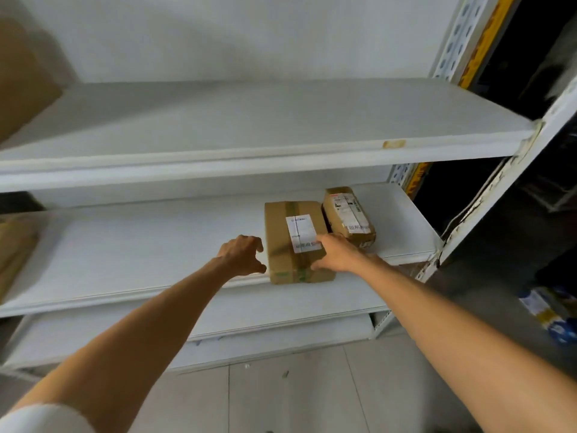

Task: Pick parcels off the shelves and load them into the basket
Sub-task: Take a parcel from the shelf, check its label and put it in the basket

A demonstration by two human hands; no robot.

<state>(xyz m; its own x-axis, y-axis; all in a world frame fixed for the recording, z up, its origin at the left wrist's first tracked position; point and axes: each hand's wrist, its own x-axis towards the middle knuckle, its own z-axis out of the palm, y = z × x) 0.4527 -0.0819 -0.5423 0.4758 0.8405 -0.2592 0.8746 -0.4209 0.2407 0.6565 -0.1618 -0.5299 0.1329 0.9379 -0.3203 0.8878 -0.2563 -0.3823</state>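
Observation:
A brown cardboard parcel [282, 232] with a white label lies at the front edge of the middle white shelf [140, 245]. To its right lies a smaller taped brown parcel [348, 212] with a label. My right hand [335, 253] rests on the larger parcel's right near corner, thumb against its front part. My left hand [243, 253] hovers just left of that parcel with spread fingers, a small gap between them and the box. No basket is in view.
The upper shelf [249, 120] is bare apart from a cardboard box [22, 79] at the far left. Another brown parcel [15, 245] sits at the middle shelf's left end. A white perforated upright [505, 182] stands at right; lower shelves and tiled floor [296, 395] lie below.

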